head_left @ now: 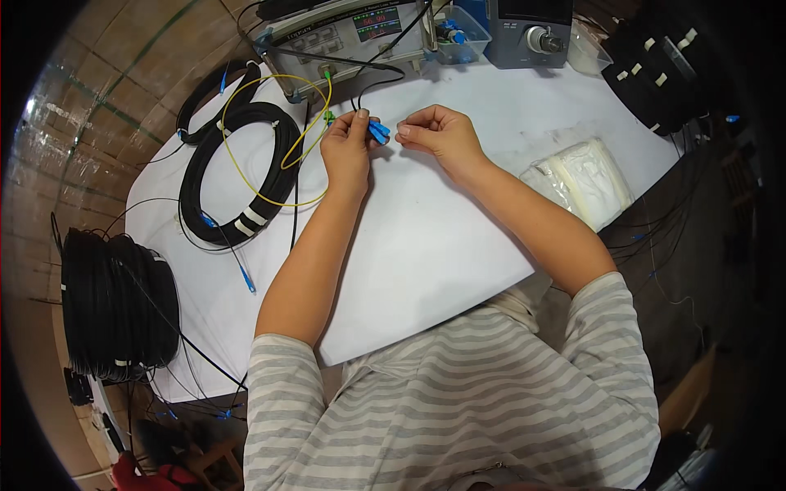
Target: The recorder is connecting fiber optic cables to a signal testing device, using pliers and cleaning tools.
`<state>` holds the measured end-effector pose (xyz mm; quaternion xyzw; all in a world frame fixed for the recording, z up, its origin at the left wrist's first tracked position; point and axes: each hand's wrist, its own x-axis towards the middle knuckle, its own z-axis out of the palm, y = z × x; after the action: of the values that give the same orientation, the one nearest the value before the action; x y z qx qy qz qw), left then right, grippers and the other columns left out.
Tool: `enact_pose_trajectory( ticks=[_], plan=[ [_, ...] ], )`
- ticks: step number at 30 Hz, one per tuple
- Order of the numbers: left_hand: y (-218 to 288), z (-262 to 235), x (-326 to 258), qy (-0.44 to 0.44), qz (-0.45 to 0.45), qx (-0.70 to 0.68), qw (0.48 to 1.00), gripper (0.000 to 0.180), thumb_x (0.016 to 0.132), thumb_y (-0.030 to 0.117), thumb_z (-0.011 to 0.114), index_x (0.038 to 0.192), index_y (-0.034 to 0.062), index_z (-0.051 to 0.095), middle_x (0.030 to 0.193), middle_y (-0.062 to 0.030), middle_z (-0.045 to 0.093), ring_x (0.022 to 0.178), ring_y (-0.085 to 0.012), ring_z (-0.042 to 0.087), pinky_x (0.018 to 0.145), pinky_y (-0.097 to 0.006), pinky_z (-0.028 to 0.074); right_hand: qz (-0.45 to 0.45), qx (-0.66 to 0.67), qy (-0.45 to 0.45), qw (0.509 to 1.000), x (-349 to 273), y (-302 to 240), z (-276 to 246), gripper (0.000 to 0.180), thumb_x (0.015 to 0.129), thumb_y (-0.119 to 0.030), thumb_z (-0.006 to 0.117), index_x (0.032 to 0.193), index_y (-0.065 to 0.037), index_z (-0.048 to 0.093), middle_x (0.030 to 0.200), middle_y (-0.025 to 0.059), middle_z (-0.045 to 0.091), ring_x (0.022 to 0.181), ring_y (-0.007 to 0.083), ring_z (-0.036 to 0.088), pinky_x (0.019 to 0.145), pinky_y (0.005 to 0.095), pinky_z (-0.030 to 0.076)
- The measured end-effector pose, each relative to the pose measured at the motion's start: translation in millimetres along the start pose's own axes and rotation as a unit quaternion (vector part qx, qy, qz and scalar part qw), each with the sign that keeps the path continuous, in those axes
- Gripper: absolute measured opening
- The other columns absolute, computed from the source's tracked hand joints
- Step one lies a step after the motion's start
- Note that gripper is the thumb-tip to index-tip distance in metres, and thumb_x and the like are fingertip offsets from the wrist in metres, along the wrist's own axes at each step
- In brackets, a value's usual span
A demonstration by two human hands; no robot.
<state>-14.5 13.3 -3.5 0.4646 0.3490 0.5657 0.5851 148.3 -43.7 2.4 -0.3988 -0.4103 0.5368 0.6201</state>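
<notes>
My left hand (348, 147) pinches a blue fibre connector (378, 131) on a thin black cable (372, 82) that runs back toward the grey test instrument (344, 33). My right hand (438, 132) is curled just right of the connector, its fingertips touching or nearly touching the blue end. Both hands hover over the white table (426, 237). A coil of black cable (237, 176) with white ties lies to the left, with a thin yellow fibre loop (274, 139) over it.
A second black coil (209, 98) lies at the back left. A large stack of black cable coils (119, 307) sits left, off the table. Plastic bag of white wipes (581, 180) at right. A blue-grey device (528, 29) and black bundles (655, 74) stand at the back.
</notes>
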Motion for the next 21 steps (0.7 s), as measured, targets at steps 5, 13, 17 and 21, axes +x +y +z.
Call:
enact_pose_trajectory(
  ticks=[5,13,17,21],
  plan=[
    [-0.1,-3.7,0.2,-0.011,-0.014,-0.029,0.999,0.026,0.094,0.021,0.064,0.103,-0.0022,0.058,0.089,-0.0094,0.066,0.072,-0.0139,0.065,0.06,-0.023,0.052,-0.022,-0.058,-0.024,0.998,-1.3,0.4,1.3,0.018,0.085,-0.001,0.071,0.099,0.004,0.061,0.095,0.0127,0.068,0.088,0.0179,0.069,0.082,0.0285,0.058],
    [0.3,-1.6,-1.6,-0.019,0.023,0.0,1.0,0.025,0.094,0.021,0.065,0.099,-0.0028,0.059,0.087,-0.0069,0.066,0.068,-0.009,0.062,0.06,-0.022,0.054,-0.009,-0.066,-0.028,0.997,-2.6,-0.9,1.0,0.019,0.083,-0.003,0.073,0.097,0.004,0.061,0.093,0.0125,0.069,0.086,0.0177,0.069,0.079,0.0285,0.058],
    [1.7,0.4,-3.6,-0.011,0.022,0.012,1.0,0.025,0.094,0.021,0.065,0.1,-0.0025,0.059,0.087,-0.0069,0.066,0.069,-0.0093,0.063,0.061,-0.022,0.054,-0.003,-0.082,-0.024,0.996,-2.4,-1.3,1.5,0.019,0.083,-0.004,0.073,0.096,0.004,0.061,0.092,0.0122,0.069,0.085,0.0179,0.069,0.077,0.0287,0.058],
    [3.2,2.9,-5.7,-0.009,0.018,0.016,1.0,0.024,0.094,0.023,0.065,0.102,0.001,0.061,0.089,-0.005,0.068,0.071,-0.0074,0.062,0.059,-0.019,0.048,-0.007,-0.084,-0.027,0.996,-2.3,-0.5,0.5,0.02,0.083,-0.004,0.074,0.096,0.004,0.061,0.091,0.0121,0.069,0.084,0.0178,0.069,0.077,0.0288,0.058]
  ],
)
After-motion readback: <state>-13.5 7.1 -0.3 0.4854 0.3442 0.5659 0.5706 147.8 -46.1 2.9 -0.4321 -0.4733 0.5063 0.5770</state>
